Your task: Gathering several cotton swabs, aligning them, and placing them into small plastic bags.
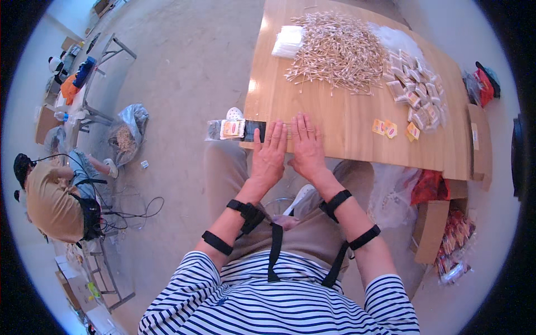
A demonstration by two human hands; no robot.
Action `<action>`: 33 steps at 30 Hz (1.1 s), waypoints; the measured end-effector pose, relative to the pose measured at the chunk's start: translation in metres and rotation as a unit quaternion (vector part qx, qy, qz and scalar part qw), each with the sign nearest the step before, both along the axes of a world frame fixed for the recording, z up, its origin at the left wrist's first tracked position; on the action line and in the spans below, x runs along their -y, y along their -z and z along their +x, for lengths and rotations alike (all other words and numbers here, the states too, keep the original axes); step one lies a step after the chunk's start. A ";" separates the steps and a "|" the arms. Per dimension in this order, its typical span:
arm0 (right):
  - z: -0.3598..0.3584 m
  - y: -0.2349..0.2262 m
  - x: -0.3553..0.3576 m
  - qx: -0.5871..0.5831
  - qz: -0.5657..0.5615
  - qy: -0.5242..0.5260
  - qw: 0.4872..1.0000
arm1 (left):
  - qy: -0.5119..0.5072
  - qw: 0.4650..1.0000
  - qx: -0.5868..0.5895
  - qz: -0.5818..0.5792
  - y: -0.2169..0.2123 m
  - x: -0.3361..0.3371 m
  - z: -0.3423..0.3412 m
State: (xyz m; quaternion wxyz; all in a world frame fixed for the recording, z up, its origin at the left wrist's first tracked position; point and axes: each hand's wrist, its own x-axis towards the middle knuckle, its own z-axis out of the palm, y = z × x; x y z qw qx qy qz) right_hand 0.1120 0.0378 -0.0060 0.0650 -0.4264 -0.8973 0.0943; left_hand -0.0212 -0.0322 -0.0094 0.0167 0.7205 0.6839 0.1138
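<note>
My left hand (269, 153) and my right hand (306, 146) lie flat, side by side, at the near edge of the wooden table (346, 120), fingers pressing down on a row of thin wooden sticks (288, 129). Left of my left hand a flat black holder with a clear wrapper and a printed label (233, 129) juts past the table's corner. A large heap of the same wooden sticks (338, 51) lies further back on the table. To its right sits a pile of small filled clear packets (416, 89).
A stack of white sheets or bags (288, 42) lies at the heap's left. A few small orange labels (391, 129) lie on the table to my right. Cardboard boxes and bags (446, 234) stand on the floor right. Another person (53, 198) sits at far left.
</note>
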 end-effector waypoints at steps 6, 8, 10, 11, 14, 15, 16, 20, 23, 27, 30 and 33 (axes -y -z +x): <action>0.000 0.004 0.001 -0.020 0.017 0.005 1.000 | -0.037 0.999 -0.015 -0.014 -0.006 -0.005 -0.021; -0.002 0.006 0.002 -0.015 0.022 0.004 1.000 | -0.037 0.999 -0.021 -0.008 0.000 -0.006 -0.022; -0.005 0.004 0.003 -0.007 0.026 0.005 1.000 | -0.035 0.999 -0.025 -0.002 0.007 -0.008 -0.020; -0.009 0.001 0.004 -0.005 0.021 0.011 1.000 | -0.043 0.999 -0.029 0.010 0.009 -0.009 -0.019; -0.012 0.001 0.006 -0.002 0.027 0.013 1.000 | -0.052 0.998 -0.018 0.012 0.009 -0.011 -0.013; -0.013 0.001 0.006 -0.001 0.038 0.010 0.999 | -0.053 0.999 -0.002 0.002 0.008 -0.012 -0.012; -0.013 0.000 0.006 -0.001 0.039 0.008 0.999 | -0.055 0.998 -0.002 0.002 0.010 -0.011 -0.013; -0.015 0.001 0.007 -0.036 0.011 -0.001 0.999 | -0.055 0.998 -0.029 0.027 0.015 -0.009 -0.017; -0.016 0.005 0.007 -0.043 0.008 0.005 0.999 | -0.052 0.999 -0.014 0.001 0.001 -0.008 -0.016; -0.012 0.009 0.006 -0.027 0.031 0.005 0.999 | 0.001 0.997 0.057 0.047 -0.023 0.010 -0.017; -0.012 0.005 0.005 -0.047 0.022 0.007 0.999 | 0.005 0.976 0.212 0.043 -0.031 0.044 -0.028; -0.014 0.003 0.006 -0.049 0.016 0.003 0.999 | -0.160 0.898 0.410 0.003 -0.015 0.062 -0.045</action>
